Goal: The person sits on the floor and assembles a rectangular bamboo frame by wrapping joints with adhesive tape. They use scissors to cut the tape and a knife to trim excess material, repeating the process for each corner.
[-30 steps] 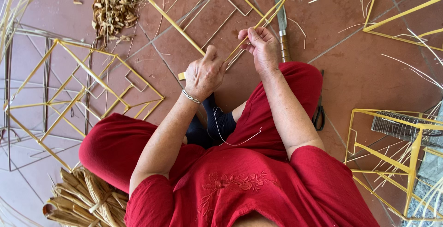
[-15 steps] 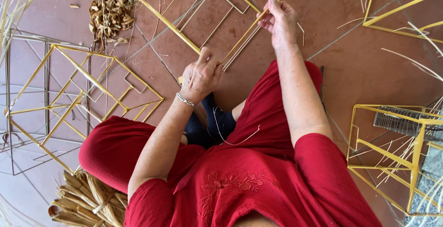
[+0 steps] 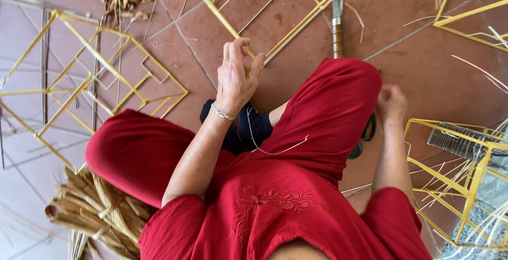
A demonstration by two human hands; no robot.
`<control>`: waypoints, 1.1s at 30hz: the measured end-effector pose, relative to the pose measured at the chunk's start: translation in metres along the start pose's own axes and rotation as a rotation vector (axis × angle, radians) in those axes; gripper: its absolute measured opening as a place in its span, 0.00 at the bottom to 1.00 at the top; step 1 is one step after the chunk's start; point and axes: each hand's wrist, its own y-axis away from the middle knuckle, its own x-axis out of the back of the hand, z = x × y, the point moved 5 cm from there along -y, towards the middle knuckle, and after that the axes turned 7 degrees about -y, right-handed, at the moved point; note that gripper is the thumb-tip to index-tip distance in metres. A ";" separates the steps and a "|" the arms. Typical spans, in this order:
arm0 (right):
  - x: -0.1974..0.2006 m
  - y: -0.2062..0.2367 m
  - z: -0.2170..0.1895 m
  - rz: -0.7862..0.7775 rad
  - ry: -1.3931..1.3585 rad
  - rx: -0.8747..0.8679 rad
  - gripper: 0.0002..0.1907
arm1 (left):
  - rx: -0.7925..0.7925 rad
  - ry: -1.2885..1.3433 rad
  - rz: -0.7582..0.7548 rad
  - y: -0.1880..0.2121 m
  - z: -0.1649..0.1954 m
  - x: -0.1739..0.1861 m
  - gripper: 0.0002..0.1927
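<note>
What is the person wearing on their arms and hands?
Both arms are bare below short red sleeves that match the red top, which has flower stitching on the front. The left hand has a thin silver bracelet around the wrist. The right hand wears nothing that shows: no glove, no watch. No rings can be made out on either hand.

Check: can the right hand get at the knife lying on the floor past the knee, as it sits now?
Probably, but not directly. The right hand is low beside the raised red knee, and the knife lies beyond that knee. The tiled floor around it looks open, so the hand would likely go around or over.
</note>
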 end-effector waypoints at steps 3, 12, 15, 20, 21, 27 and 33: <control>-0.027 0.042 0.036 -0.234 0.262 -0.076 0.15 | -0.053 0.112 0.017 -0.006 -0.008 0.008 0.29; -0.034 0.076 0.037 -0.005 0.167 0.160 0.16 | 0.107 0.037 -0.071 -0.014 -0.021 0.003 0.21; -0.035 0.078 0.052 -0.005 0.101 -0.016 0.21 | 0.065 -0.017 -0.042 -0.017 -0.021 0.004 0.20; -0.037 0.071 0.065 -0.149 0.087 -0.243 0.29 | 0.241 0.054 -0.177 -0.016 -0.041 -0.011 0.18; -0.038 0.071 0.065 -0.162 0.103 -0.271 0.28 | 0.202 0.044 -0.139 -0.017 -0.041 -0.013 0.18; -0.034 0.058 0.059 -0.098 -0.120 -0.196 0.30 | 0.052 0.132 0.071 -0.007 -0.043 -0.018 0.12; 0.023 0.035 0.016 0.017 -0.724 -0.484 0.29 | 0.274 0.460 -0.129 0.003 -0.054 -0.028 0.08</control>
